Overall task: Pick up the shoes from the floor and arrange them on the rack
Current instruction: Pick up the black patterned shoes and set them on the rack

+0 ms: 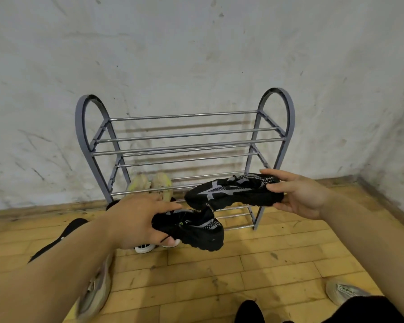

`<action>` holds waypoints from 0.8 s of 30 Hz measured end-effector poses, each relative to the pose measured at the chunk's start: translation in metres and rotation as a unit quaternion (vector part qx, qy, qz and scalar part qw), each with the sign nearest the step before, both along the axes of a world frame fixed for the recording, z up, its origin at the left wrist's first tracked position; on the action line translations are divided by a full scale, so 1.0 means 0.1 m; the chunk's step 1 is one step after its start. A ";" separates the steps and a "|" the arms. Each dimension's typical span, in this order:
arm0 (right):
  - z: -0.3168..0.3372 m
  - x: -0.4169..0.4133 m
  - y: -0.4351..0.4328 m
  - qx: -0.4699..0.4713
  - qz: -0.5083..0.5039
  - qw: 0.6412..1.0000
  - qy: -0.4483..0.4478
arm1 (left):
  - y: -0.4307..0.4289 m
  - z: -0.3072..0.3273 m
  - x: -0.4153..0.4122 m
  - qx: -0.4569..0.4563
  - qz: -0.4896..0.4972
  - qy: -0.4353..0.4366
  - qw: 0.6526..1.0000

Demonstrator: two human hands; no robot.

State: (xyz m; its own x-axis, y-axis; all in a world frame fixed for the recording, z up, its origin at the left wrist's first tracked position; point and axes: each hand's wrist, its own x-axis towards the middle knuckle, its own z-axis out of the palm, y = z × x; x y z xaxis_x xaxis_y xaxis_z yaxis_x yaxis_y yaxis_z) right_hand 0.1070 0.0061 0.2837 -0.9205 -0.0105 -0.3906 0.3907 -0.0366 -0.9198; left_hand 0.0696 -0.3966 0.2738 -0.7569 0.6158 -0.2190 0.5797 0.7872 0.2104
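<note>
A grey shoe rack [184, 136] with metal rods stands against the white wall. My left hand [135, 222] grips a black sneaker [196, 231] by its heel end, in front of the rack's lower shelves. My right hand [299, 197] holds a second black sneaker with grey star pattern [231, 192] by its heel, its toe pointing left, level with the lower shelves. A pair of pale yellow shoes [149, 183] sits on a low shelf at the left.
Several shoes lie on the wooden floor [278, 257]: a black one [63, 234] at left, a beige one [96, 290] under my left arm, white soles [145, 248] below my left hand, a pale shoe [343, 293] at lower right. A wall corner is at right.
</note>
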 end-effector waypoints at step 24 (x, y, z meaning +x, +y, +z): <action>-1.07 -1.42 -2.41 0.235 -0.100 0.962 0.099 | -0.97 -0.12 -0.20 0.087 0.181 -0.047 0.978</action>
State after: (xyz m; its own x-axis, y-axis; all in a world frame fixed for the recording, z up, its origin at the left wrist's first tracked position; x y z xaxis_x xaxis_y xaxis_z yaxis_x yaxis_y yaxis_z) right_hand -0.0351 -0.2350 0.1769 -0.9427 0.3087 -0.1265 0.2349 0.3449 -0.9088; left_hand 0.0494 -0.4939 0.2618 -0.9138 0.3448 -0.2146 0.2405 0.8852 0.3982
